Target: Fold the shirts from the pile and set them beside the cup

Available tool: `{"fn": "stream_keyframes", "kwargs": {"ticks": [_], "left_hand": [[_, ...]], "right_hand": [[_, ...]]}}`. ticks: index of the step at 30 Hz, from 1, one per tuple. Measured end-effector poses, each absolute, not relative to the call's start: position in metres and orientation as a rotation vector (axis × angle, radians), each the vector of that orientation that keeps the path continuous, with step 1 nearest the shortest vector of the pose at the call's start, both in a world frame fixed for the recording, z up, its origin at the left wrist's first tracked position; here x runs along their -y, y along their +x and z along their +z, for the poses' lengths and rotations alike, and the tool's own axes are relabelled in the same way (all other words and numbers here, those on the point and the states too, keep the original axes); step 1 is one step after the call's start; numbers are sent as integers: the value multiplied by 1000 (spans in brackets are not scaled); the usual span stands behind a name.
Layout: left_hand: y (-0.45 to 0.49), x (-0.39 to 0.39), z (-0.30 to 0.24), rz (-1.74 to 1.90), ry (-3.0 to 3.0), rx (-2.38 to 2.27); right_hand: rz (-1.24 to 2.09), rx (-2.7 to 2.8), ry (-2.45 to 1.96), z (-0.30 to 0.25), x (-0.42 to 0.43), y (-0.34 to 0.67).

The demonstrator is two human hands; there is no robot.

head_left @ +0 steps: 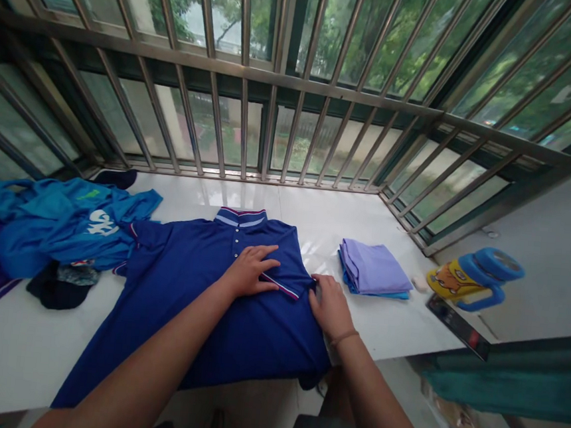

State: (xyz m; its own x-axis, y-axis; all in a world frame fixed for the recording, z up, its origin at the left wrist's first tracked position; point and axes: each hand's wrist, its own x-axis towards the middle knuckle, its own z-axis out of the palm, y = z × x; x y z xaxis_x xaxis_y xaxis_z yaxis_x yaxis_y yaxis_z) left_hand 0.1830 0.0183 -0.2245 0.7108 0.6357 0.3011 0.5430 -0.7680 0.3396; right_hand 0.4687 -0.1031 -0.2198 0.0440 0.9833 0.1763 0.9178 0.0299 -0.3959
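Observation:
A dark blue polo shirt [177, 304] lies spread on the white ledge, its striped collar [240, 217] toward the window. The sleeve on the right is folded inward, its red-and-white trimmed cuff [282, 287] lying across the shirt's body. My left hand [250, 271] rests on the chest beside the button placket, fingers stretched out and spread. At the shirt's right edge, my right hand [330, 304] has its fingers bent and closed on the fabric near the cuff. The shirt's lower hem hangs over the ledge's front edge.
Left of the shirt is a heap of blue clothes [65, 221], with dark and purple pieces beside it. On the right lie a folded lilac and blue stack [375, 268], a yellow-blue bottle [474, 277] and a phone [458, 326]. Metal window bars [277, 80] bound the back.

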Motion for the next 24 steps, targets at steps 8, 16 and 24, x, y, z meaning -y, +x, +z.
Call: {"fn": "stream_keyframes", "kwargs": {"ticks": [8, 16, 24], "left_hand": [[182, -18, -233, 659, 2688, -893], [184, -17, -225, 683, 2604, -943], [184, -14, -215, 691, 2563, -1030]], "right_hand": [[269, 1884, -1905, -220, 91, 479], [137, 1952, -1866, -205, 77, 454], [84, 2319, -1848, -187, 98, 413]]}}
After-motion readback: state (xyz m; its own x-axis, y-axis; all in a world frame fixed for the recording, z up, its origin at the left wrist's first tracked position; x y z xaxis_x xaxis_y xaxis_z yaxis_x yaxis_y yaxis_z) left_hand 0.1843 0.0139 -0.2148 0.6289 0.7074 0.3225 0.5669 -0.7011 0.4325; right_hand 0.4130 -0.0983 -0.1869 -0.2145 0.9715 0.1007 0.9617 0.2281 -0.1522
